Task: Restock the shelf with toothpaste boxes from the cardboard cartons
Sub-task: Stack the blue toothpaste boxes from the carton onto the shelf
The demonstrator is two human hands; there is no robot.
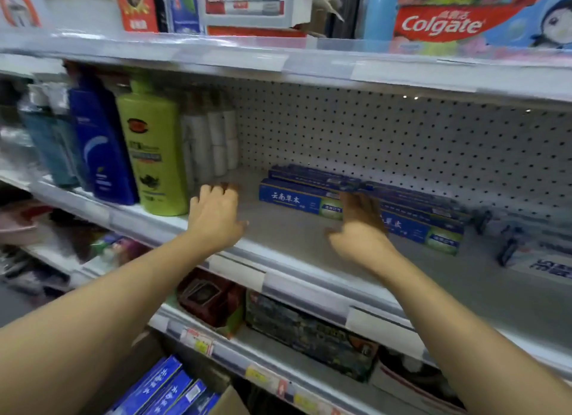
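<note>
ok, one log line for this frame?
phase: arranging | left hand: open, above shelf | right hand: open, against blue toothpaste boxes | carton: boxes remain

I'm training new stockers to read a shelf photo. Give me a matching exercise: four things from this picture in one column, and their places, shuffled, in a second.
Things:
1. green bottle
2. Colgate pack
3. carton
4. right hand

Places:
A. on the top shelf, right
B. at the bottom of the view, holding blue boxes
C. against the front blue box on the middle shelf
D. beside the dark blue bottle, middle shelf left

Pairs: 1-D, 2-A, 3-B, 4-C
</note>
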